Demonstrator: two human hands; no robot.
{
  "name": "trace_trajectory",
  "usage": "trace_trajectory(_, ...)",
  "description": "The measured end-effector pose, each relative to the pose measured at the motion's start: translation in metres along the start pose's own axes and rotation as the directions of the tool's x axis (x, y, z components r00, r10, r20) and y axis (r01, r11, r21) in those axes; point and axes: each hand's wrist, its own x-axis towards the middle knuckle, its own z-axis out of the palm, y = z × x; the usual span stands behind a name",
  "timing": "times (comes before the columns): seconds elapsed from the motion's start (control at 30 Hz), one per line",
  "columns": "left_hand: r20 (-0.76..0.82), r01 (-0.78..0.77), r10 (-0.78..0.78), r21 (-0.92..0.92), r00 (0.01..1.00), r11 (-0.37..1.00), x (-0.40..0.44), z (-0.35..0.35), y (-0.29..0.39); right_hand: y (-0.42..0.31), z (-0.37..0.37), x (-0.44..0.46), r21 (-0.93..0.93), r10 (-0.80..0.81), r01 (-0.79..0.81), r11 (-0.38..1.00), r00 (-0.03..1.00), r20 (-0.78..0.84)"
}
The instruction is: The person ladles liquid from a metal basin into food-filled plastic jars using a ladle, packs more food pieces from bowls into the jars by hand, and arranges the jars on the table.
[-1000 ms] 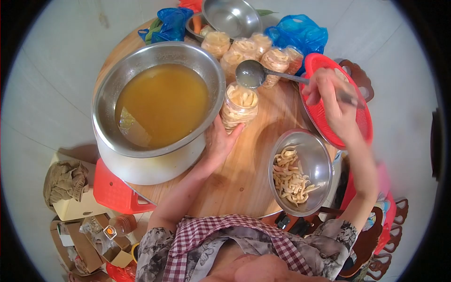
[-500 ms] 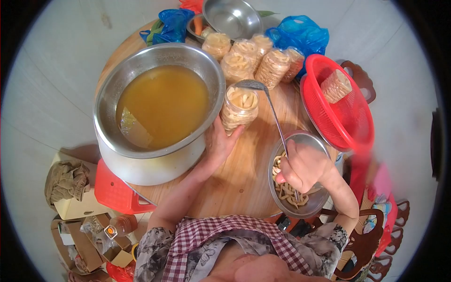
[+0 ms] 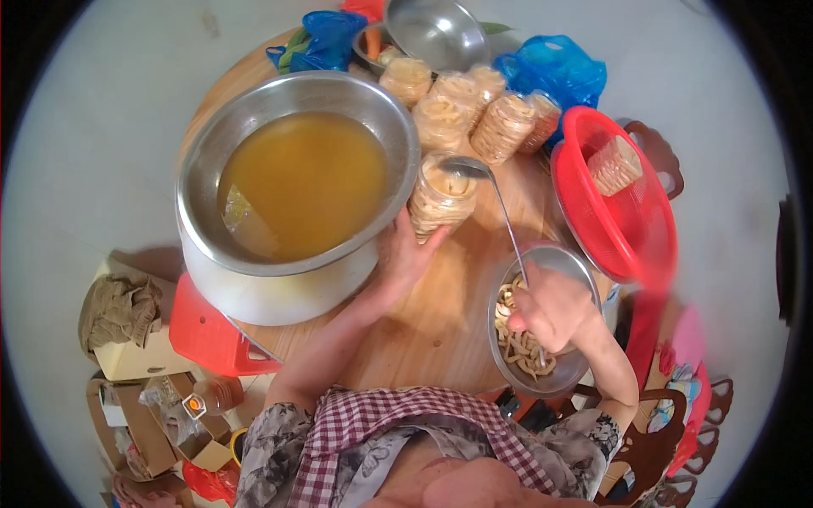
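My left hand [image 3: 409, 254] is wrapped round the lower side of a clear jar [image 3: 442, 207] packed with pale, finger-like strips. The jar stands on the wooden table beside a big metal basin [image 3: 402, 182] of yellow-brown liquid. In my right hand [image 3: 552, 309] is the long handle of a metal ladle [image 3: 467, 167]. The ladle's bowl is tilted over the jar's mouth and hides part of it; whether liquid runs out cannot be made out. Under my right hand stands a metal bowl [image 3: 501, 360] with more strips [image 3: 527, 351] in it.
Several filled jars [image 3: 503, 127] stand at the back. To the right, a red plastic basket [image 3: 631, 229] holds one jar lying on its side [image 3: 615, 166]. Blue plastic bags [image 3: 555, 72] and an upper metal bowl [image 3: 436, 34] are at the far edge. The basin sits on a white base [image 3: 279, 300].
The ladle's bowl has tipped and come lower over the jar's mouth. My left hand stays on the jar. The whole view has shifted slightly.
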Motion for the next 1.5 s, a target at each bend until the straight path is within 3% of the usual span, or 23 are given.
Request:
trace_trajectory(0.07,0.002,-0.009,0.009,-0.008,1.000,1.000,-0.001,0.001,-0.001,0.002,-0.001,0.002,0.085,0.050,-0.060,0.995,0.993,0.107)
trace_trajectory(0.13,-0.011,0.020,-0.019,0.039,1.000,0.999,-0.002,0.000,0.000,0.006,-0.007,0.015,0.173,0.454,-0.428,0.887,0.877,-0.159)
trace_trajectory(0.17,0.001,0.028,-0.028,0.046,1.000,0.999,-0.002,0.000,0.000,0.011,0.001,0.017,0.359,0.583,-0.487,0.796,0.775,-0.241)
trace_trajectory(0.2,0.015,0.033,-0.034,0.052,0.999,0.998,-0.002,0.000,0.000,0.016,0.008,0.022,0.538,0.709,-0.505,0.675,0.645,-0.284)
trace_trajectory(0.23,0.024,0.033,-0.034,0.055,0.999,0.998,-0.002,0.000,-0.001,0.014,0.012,0.036,0.806,0.941,-0.510,0.301,0.294,-0.165)
trace_trajectory(0.27,0.009,0.039,-0.040,0.056,0.999,0.998,-0.003,0.000,-0.001,0.023,0.013,0.044,0.807,0.937,-0.505,0.307,0.309,-0.163)
trace_trajectory(0.33,0.023,0.013,-0.014,0.054,1.000,0.998,-0.002,-0.002,0.000,0.050,0.018,0.067,0.961,0.986,-0.274,-0.046,0.140,0.087)
trace_trajectory(0.4,0.029,0.038,-0.039,0.047,0.999,0.998,-0.002,-0.002,0.001,0.072,0.040,0.090,0.959,0.958,-0.200,-0.200,0.168,0.234)
trace_trajectory(0.47,0.043,0.059,-0.061,0.042,0.997,0.997,-0.002,-0.002,0.001,0.076,0.060,0.121,0.938,0.920,-0.280,-0.206,0.270,0.283)
trace_trajectory(0.53,0.032,0.046,-0.047,0.021,0.998,0.999,-0.003,0.000,-0.001,0.073,0.083,0.145,0.931,0.837,-0.346,-0.111,0.472,0.275)
trace_trajectory(0.6,0.026,0.043,-0.043,0.034,0.999,0.999,-0.003,0.003,-0.002,0.061,0.117,0.162,0.929,0.744,-0.363,0.072,0.640,0.192)
trace_trajectory(0.63,0.016,0.049,-0.050,0.053,0.999,0.997,-0.004,0.003,-0.002,0.059,0.120,0.174,0.739,0.534,-0.284,0.611,0.837,-0.121)
trace_trajectory(0.67,0.018,0.042,-0.043,0.049,0.999,0.998,-0.004,0.003,-0.004,0.057,0.123,0.184,0.324,0.156,-0.063,0.944,0.950,-0.270)
trace_trajectory(0.77,0.231,0.126,-0.134,0.049,0.964,0.991,-0.006,0.005,-0.011,0.032,0.139,0.195,0.197,0.065,-0.045,0.979,0.993,-0.094)
trace_trajectory(0.83,0.003,-0.096,0.096,0.006,0.995,0.995,-0.008,0.013,-0.019,0.020,0.142,0.202,0.326,0.087,-0.041,0.944,0.988,-0.130)
trace_trajectory(0.87,0.008,-0.097,0.097,0.003,0.995,0.995,-0.009,0.017,-0.023,0.017,0.141,0.204,0.325,0.092,-0.046,0.945,0.988,-0.127)
trace_trajectory(0.97,-0.098,-0.158,0.156,-0.013,0.983,0.987,-0.015,0.040,-0.047,0.011,0.133,0.208,0.434,0.203,-0.131,0.892,0.971,-0.126)
trace_trajectory(1.07,-0.019,-0.064,0.061,-0.271,0.998,0.960,-0.029,0.081,-0.087,0.002,0.129,0.210,0.611,0.268,-0.173,0.772,0.961,-0.066)
trace_trajectory(1.13,0.007,-0.013,0.015,-0.214,1.000,0.977,-0.028,0.058,-0.065,-0.007,0.125,0.213,0.884,0.435,-0.270,0.383,0.896,0.085)
trace_trajectory(1.17,0.020,0.010,-0.006,-0.186,1.000,0.982,-0.025,0.043,-0.050,-0.007,0.122,0.216,0.884,0.433,-0.270,0.382,0.897,0.087)
trace_trajectory(1.23,0.048,0.051,-0.045,-0.128,0.998,0.990,-0.021,0.023,-0.030,-0.007,0.116,0.220,0.858,0.465,-0.474,-0.197,0.726,0.508)
trace_trajectory(1.33,0.079,0.029,-0.033,0.044,0.996,0.999,-0.007,0.010,-0.017,0.002,0.114,0.224,0.831,0.513,-0.419,-0.365,0.654,0.556)
trace_trajectory(1.5,0.123,0.015,-0.015,0.002,0.992,1.000,-0.002,0.009,-0.017,0.014,0.096,0.222,0.803,0.569,-0.374,-0.464,0.569,0.594)
